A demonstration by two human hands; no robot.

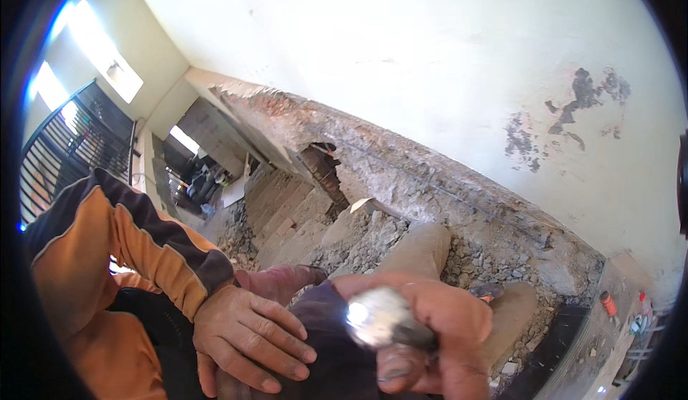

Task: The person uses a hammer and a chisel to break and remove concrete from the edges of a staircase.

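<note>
Item one: I am seeing the left hand [247,335] lying flat, fingers released and spread, resting on dark cloth [330,360] at the lower edge. Item two: the right hand [430,335] is clenching around a shiny metal tool head [376,317], blurred, held just beside the left hand. Item three: rubble [373,239] and broken masonry are lying beyond, below a stripped band of wall [430,178]. An orange sleeve [107,242] is covering the left forearm.
</note>
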